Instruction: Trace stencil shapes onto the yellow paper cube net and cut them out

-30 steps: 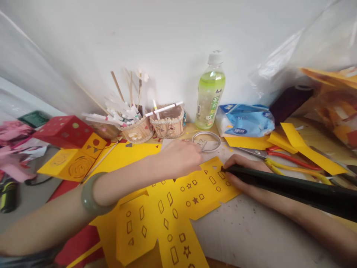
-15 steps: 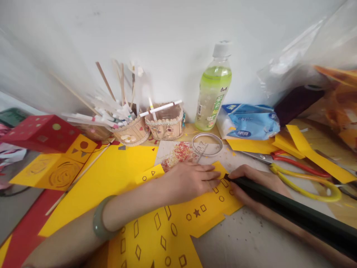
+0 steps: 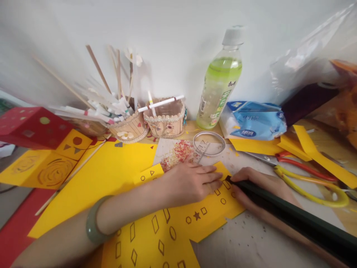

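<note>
My left hand (image 3: 186,184) lies flat on a yellow card sheet (image 3: 208,227), fingers stretched out and pressing it down. Dark outlines of rectangles, diamonds, circles and a star mark the sheet. My right hand (image 3: 258,184) grips a long dark pen-like tool (image 3: 290,212); whether it is a pen or a knife I cannot make out. Its dark tip meets the card just right of my left fingertips, beside a small rectangle. A clear plastic stencil (image 3: 205,148) shows beyond my left hand. A green bangle (image 3: 96,219) circles my left wrist.
At the back stand a basket of markers (image 3: 128,126), another basket (image 3: 166,124), a green drink bottle (image 3: 220,82) and a blue tissue pack (image 3: 256,121). A tape ring (image 3: 224,149) and scissors (image 3: 309,167) lie right; a red box (image 3: 36,126) sits left.
The view has shifted slightly, so the bottle and scissors sit a little further right. Both hands keep nearly the same places on the card, the tool still in my right hand.
</note>
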Motion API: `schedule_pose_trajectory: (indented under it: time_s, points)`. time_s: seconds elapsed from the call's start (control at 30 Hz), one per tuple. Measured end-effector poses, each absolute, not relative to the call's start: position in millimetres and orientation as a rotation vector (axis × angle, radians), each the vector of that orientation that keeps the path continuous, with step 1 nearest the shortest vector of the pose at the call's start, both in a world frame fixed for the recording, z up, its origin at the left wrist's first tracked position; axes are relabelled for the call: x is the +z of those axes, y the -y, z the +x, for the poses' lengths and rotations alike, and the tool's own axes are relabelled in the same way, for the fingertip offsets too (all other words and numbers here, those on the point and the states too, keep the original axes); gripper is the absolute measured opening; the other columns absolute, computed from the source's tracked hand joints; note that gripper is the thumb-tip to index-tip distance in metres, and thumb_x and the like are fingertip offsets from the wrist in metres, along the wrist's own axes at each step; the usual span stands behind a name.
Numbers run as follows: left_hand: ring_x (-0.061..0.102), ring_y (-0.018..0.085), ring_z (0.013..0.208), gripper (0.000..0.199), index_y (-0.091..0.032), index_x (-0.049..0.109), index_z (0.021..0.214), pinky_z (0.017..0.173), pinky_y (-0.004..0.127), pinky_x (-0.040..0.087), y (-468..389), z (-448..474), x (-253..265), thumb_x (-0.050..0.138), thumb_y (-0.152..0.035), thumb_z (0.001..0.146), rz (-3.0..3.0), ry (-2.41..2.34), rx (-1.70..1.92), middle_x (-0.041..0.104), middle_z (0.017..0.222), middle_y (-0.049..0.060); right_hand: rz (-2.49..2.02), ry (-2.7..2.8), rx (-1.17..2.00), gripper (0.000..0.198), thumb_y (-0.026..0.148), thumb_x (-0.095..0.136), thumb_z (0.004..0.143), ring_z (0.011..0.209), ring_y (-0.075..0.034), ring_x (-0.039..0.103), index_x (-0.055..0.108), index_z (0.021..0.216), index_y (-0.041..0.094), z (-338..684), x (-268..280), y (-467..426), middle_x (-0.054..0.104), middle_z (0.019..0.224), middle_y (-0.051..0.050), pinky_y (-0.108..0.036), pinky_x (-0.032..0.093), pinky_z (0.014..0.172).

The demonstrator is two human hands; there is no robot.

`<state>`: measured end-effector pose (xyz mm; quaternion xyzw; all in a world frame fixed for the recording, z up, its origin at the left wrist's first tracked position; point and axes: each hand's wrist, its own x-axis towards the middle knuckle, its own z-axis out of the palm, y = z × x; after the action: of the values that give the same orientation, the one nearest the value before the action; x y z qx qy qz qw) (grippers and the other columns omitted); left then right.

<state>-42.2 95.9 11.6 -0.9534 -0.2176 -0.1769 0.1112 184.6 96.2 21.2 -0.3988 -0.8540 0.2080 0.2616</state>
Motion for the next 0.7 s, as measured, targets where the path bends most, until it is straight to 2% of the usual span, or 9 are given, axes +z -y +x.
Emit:
schedule_pose_trajectory:
  time_s: [0.3,0.7]
  points:
    - [0.062,0.017,0.106,0.032,-0.015,0.065,0.111,0.075,0.027,0.053,-91.9,-40.2,13.5,0.038,-0.011,0.095,-2.748,0.678,-0.528,0.066,0.118,0.001,-0.941,2.401,0.524,0.012,0.015,0.05,0.08,0.047,-0.011,0.051,0.044,0.082,0.025,185.4,22.4,-98.9,0.053,0.061,0.004,-0.023,0.041,0.043]
    - [0.064,0.017,0.105,0.03,-0.015,0.066,0.109,0.071,0.028,0.053,-91.2,-40.2,12.2,0.04,-0.011,0.094,-2.751,0.688,-0.574,0.067,0.117,0.001,-0.92,2.415,0.558,0.015,0.014,0.051,0.078,0.045,-0.011,0.045,0.042,0.078,0.026,186.0,24.8,-100.9,0.049,0.059,0.005,-0.023,0.038,0.042]
